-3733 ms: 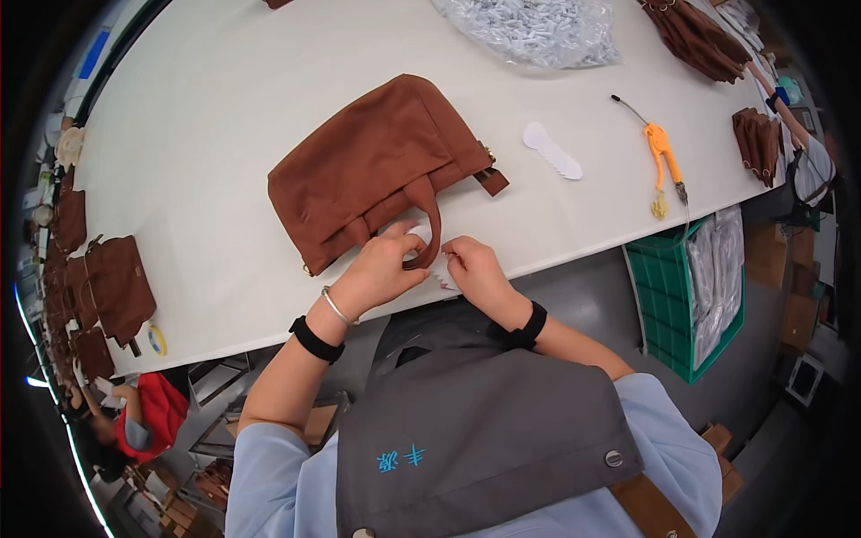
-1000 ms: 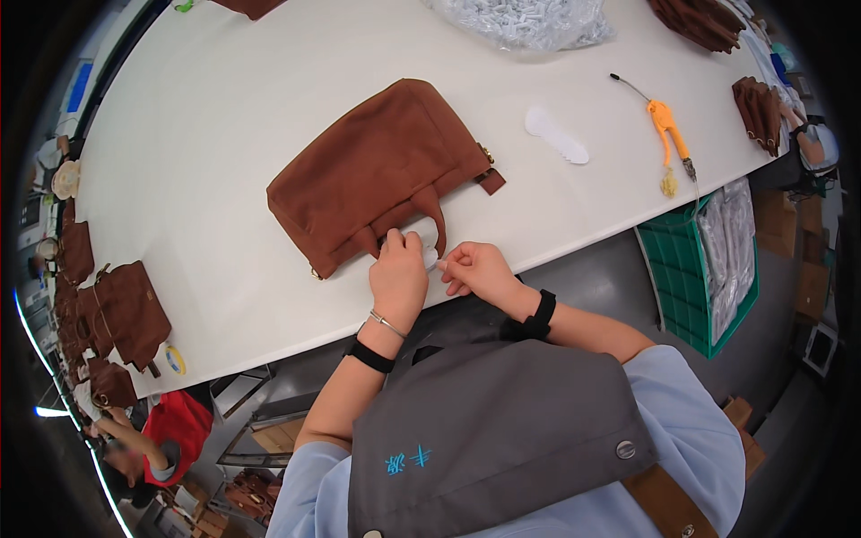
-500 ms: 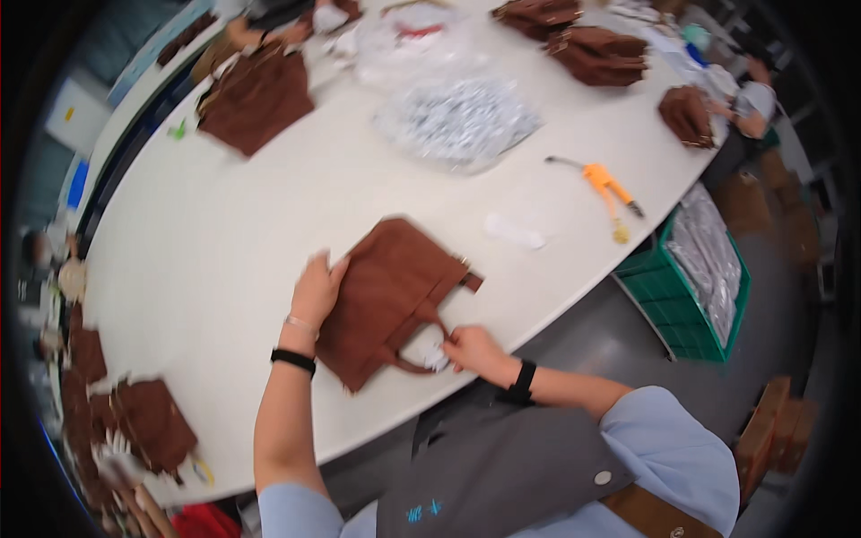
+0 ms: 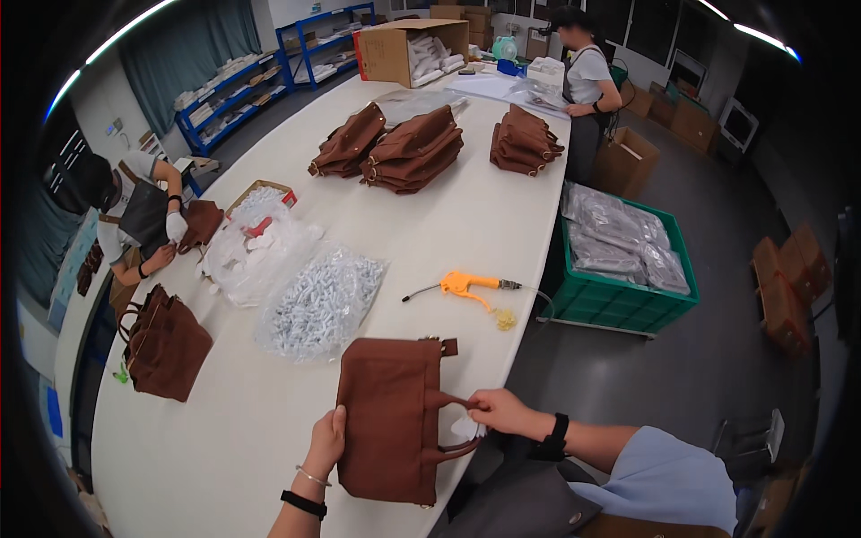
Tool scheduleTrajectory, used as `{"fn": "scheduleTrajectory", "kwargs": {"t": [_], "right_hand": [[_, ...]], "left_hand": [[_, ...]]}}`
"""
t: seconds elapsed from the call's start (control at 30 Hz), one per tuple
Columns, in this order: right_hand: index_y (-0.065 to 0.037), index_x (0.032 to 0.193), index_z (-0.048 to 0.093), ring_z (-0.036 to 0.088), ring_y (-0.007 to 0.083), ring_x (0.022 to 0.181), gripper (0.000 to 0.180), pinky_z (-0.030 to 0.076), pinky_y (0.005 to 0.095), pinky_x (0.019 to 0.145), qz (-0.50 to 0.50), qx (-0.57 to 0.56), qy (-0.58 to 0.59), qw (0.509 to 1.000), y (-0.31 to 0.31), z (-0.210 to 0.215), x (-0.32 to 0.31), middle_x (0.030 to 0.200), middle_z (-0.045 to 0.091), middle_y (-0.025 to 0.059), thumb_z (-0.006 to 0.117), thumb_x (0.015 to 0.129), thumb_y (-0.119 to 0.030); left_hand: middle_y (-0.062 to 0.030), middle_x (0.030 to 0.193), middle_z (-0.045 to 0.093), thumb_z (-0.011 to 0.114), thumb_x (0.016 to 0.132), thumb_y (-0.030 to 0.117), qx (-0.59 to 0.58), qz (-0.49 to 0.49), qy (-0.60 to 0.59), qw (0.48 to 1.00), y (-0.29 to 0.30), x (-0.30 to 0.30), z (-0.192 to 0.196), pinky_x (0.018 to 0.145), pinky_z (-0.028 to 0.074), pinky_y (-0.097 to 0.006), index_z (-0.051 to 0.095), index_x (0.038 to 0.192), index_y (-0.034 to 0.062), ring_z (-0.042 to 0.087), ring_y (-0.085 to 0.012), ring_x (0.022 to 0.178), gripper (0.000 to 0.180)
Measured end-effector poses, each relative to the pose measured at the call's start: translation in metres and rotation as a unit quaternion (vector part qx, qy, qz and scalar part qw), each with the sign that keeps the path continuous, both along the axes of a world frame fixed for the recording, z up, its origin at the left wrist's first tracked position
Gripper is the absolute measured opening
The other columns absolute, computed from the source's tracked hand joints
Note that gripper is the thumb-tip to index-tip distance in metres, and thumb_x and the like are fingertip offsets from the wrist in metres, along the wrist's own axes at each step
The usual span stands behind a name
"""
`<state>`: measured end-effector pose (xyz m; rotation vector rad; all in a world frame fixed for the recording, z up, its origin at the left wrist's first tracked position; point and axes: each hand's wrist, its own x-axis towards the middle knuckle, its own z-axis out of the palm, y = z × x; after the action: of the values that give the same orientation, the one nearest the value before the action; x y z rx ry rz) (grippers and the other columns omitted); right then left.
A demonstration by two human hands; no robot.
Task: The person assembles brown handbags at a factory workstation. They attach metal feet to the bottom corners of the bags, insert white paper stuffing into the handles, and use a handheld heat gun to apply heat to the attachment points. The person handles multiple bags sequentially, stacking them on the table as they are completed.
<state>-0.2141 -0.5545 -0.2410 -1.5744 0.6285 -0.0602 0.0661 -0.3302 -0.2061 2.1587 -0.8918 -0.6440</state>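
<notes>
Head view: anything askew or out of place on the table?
Nothing looks damaged or spilled. The brown handbag lies flat, left hand on its edge, right hand at its handle. The orange air gun lies loose near the table edge, hose trailing off.

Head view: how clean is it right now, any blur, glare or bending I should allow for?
Head view: sharp at the brown bag and both hands, left hand, right hand; the white table edge bows from fisheye; black vignette fills the corners; ceiling strip lights glare at the upper rim; shadows are soft.
</notes>
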Motion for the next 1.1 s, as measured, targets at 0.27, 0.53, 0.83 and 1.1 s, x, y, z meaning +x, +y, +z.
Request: {"fn": "scheduleTrajectory", "kwargs": {"t": [0.27, 0.53, 0.83, 1.1], "right_hand": [[0.002, 0.102, 0.064, 0.057, 0.0076, 0.058, 0.018, 0.044, 0.0246, 0.049, -0.212, -0.052, -0.063, 0.974, -0.272, 0.002, -0.003, 0.077, 0.065, 0.0024, 0.062, 0.093, -0.014], [0.0, 0.105, 0.064, 0.058, 0.0087, 0.065, 0.028, 0.048, 0.0231, 0.045, -0.251, -0.123, -0.027, 0.96, -0.475, -0.06, 0.024, 0.086, 0.062, 0.0026, 0.055, 0.098, -0.025], [-0.001, 0.111, 0.062, 0.061, 0.0338, 0.079, 0.037, 0.048, 0.0412, 0.063, -0.272, -0.455, 0.082, 0.844, -0.539, -0.101, 0.007, 0.099, 0.063, 0.0198, 0.056, 0.096, -0.035], [0.007, 0.105, 0.064, 0.06, 0.04, 0.088, 0.026, 0.048, 0.0463, 0.079, -0.045, -0.722, -0.132, 0.678, -0.317, 0.014, 0.079, 0.101, 0.064, 0.0287, 0.05, 0.096, -0.013]], "left_hand": [[-0.034, 0.088, 0.063, 0.04, 0.1, 0.049, -0.039, -0.071, -0.1, 0.992, -0.357, 0.03, 0.015, 0.081, 0.048, -0.048, 0.064, 0.087, -0.0091, 0.061, -0.0484, 0.092, 0.064], [-0.0243, 0.108, 0.065, 0.067, 0.088, 0.025, -0.153, 0.0, 0.006, 0.988, -0.546, 0.055, 0.01, 0.09, 0.049, -0.045, 0.057, 0.115, -0.0026, 0.062, -0.041, 0.103, 0.04], [-0.0159, 0.106, 0.066, 0.058, 0.092, 0.013, -0.143, 0.136, -0.118, 0.973, -0.249, 0.001, -0.023, 0.086, 0.049, -0.041, 0.063, 0.106, 0.0015, 0.062, -0.0338, 0.097, 0.018], [-0.0194, 0.115, 0.062, 0.071, 0.085, 0.024, 0.167, 0.589, -0.339, 0.714, 0.273, -0.064, -0.025, 0.091, 0.047, -0.045, 0.057, 0.117, -0.0014, 0.058, -0.0367, 0.106, 0.043]]}}
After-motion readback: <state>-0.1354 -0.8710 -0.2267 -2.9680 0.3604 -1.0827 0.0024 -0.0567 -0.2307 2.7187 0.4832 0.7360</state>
